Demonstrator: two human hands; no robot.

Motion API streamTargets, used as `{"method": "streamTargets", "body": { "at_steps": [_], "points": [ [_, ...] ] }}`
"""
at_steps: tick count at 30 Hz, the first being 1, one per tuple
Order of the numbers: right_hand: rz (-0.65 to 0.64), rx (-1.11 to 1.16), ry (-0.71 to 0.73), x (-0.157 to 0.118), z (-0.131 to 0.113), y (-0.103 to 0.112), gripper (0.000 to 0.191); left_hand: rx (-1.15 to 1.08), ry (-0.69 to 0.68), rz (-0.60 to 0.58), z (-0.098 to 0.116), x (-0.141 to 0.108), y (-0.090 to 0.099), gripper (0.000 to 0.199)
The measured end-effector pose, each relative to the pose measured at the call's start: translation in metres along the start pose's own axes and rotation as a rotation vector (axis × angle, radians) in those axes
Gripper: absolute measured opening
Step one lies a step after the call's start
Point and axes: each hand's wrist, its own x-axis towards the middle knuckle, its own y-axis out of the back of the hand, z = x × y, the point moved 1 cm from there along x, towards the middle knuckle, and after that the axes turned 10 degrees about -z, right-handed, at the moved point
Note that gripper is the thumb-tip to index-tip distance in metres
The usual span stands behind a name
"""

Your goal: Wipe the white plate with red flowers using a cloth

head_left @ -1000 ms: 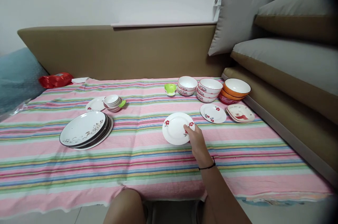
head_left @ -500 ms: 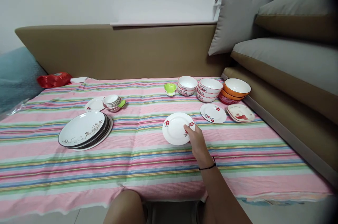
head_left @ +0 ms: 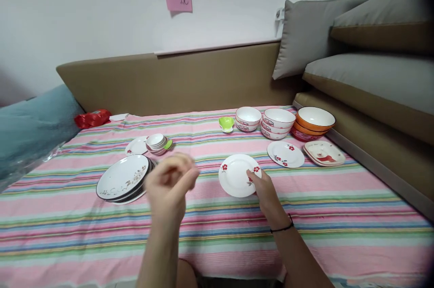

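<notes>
My right hand (head_left: 265, 191) grips the near right rim of a small white plate with red flowers (head_left: 237, 175) that lies on the striped cloth (head_left: 217, 229). My left hand (head_left: 169, 186) is raised in the air left of that plate, blurred, fingers loosely curled with nothing in it. It hovers just right of a stack of large white plates with dark rims (head_left: 124, 182).
Another flowered small plate (head_left: 285, 153) and square dishes (head_left: 324, 153) lie to the right. Stacked white bowls (head_left: 278, 122), another white bowl stack (head_left: 248, 118), orange bowls (head_left: 314, 121) and a green dish (head_left: 226, 123) stand behind. Small stacked bowls (head_left: 156, 142) and a red packet (head_left: 91, 118) are at left. Sofa cushions rise at right.
My left hand has come up into view over the cloth. The camera tilted up and shifted. My right hand stays on the flowered plate's rim.
</notes>
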Motion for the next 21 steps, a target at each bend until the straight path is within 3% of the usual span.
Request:
{"method": "streamTargets", "body": {
  "at_steps": [3,6,9,12,16,21],
  "points": [
    [-0.032,0.017,0.002,0.000,0.001,-0.001,0.044,0.022,0.225,-0.064,-0.044,0.012,-0.009,0.019],
    [-0.052,0.018,0.012,0.000,0.001,-0.001,0.044,-0.032,0.388,-0.074,-0.088,0.011,-0.012,0.026],
    [-0.064,0.012,0.020,0.000,0.000,-0.001,0.043,-0.154,0.492,-0.037,-0.115,0.006,-0.012,0.038],
    [-0.074,0.005,0.025,0.000,-0.001,-0.003,0.043,-0.233,0.565,0.007,-0.124,0.005,-0.013,0.050],
    [-0.071,-0.019,-0.001,0.000,-0.003,-0.006,0.044,-0.295,0.610,0.009,-0.125,0.010,-0.016,0.033],
    [-0.073,-0.045,-0.010,-0.001,-0.006,-0.008,0.044,-0.348,0.644,0.094,-0.124,0.012,-0.015,0.041]
  ]
}}
